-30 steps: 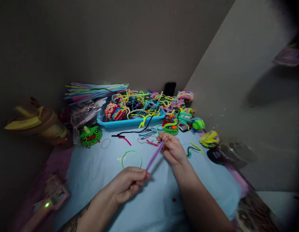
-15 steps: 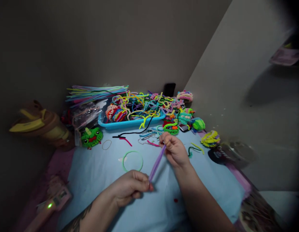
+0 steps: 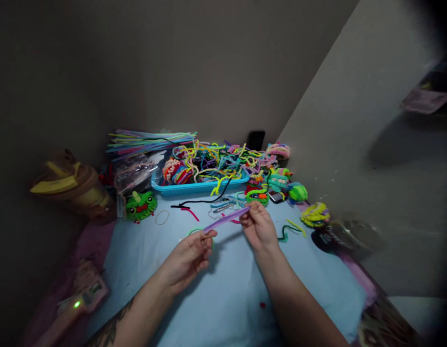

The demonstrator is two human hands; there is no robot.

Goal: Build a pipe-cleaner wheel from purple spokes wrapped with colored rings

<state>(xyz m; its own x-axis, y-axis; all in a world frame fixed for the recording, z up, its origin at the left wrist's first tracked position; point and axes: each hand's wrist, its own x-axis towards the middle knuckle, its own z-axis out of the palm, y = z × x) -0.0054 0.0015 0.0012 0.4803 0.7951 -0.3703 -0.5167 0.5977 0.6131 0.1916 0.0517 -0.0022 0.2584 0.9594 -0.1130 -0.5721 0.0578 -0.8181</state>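
Observation:
A purple pipe cleaner (image 3: pixel 226 219) stretches between my two hands above the light blue cloth (image 3: pixel 223 299). My left hand (image 3: pixel 189 258) pinches its near end, fingers closed. My right hand (image 3: pixel 258 225) pinches the far end, also closed. Partly hidden behind my left hand lies a green pipe-cleaner ring (image 3: pixel 194 231). Just beyond my right hand sits a green and orange coiled pipe-cleaner piece (image 3: pixel 256 193).
A blue tray (image 3: pixel 194 188) full of tangled coloured pipe cleaners stands at the back, with a bundle of straight ones (image 3: pixel 147 140) to its left. A green frog figure (image 3: pixel 140 205), several coiled pieces at the right, a pink glue gun (image 3: pixel 77 306) at lower left, walls close behind.
My left hand rose and moved away from me, so the purple pipe cleaner now lies nearly level instead of slanting steeply. My right hand stayed about where it was.

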